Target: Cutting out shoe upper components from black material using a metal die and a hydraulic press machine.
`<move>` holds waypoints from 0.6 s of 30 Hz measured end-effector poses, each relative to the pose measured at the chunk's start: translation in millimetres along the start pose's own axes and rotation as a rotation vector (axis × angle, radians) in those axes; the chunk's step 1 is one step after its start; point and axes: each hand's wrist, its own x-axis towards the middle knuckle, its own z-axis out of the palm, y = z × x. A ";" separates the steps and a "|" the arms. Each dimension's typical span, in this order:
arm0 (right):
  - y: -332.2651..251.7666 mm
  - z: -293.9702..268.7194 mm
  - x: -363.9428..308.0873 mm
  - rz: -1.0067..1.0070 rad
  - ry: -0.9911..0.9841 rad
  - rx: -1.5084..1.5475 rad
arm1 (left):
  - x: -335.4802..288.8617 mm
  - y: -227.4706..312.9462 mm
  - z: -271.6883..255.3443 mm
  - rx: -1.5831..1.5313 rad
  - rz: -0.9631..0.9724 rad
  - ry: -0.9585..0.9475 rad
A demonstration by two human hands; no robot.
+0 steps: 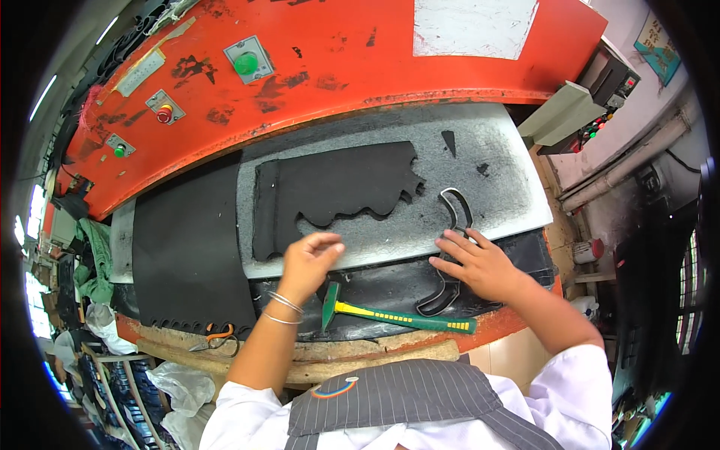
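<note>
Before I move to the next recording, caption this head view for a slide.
Right hand at a curved metal cutting die, left hand by a jagged-edged black sheet, a hammer lying nearby.

Daylight glares through windows (35, 214) along the left side of a workshop, where a thin strip light (43, 97) glows in the dim far left. To the right, a pale wall (658, 101) carries a blue-green poster (658, 52) above a thick pipe (630, 176), while a barred window (686, 277) brightens the dark right edge. Beige tiled floor (517, 356) shows at near right; at near left, a frame rack (141, 397) stands beside crumpled clear plastic bags (180, 386).
</note>
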 end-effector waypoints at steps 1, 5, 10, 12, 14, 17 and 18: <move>3.5 -0.1 6.4 -0.130 -0.026 -0.037 | -2.0 -3.6 -16.2 0.346 0.286 0.090; 18.1 2.3 26.7 -0.258 -0.044 -0.115 | 36.3 -16.7 -67.5 0.985 0.701 0.332; 20.4 -30.9 51.8 -0.309 -0.292 0.137 | 62.1 -45.6 -95.9 0.925 0.578 0.312; 9.1 -46.8 64.7 -0.015 -0.136 0.442 | 62.5 -49.3 -88.0 0.821 0.528 0.390; 0.5 -60.4 93.7 0.026 -0.031 0.417 | 63.2 -46.8 -77.5 0.845 0.538 0.410; -17.2 -59.1 158.1 0.125 0.101 0.294 | 65.6 -57.9 -81.6 0.860 0.575 0.447; -22.4 -53.1 179.8 0.148 0.079 0.274 | 65.7 -61.3 -82.0 0.831 0.563 0.443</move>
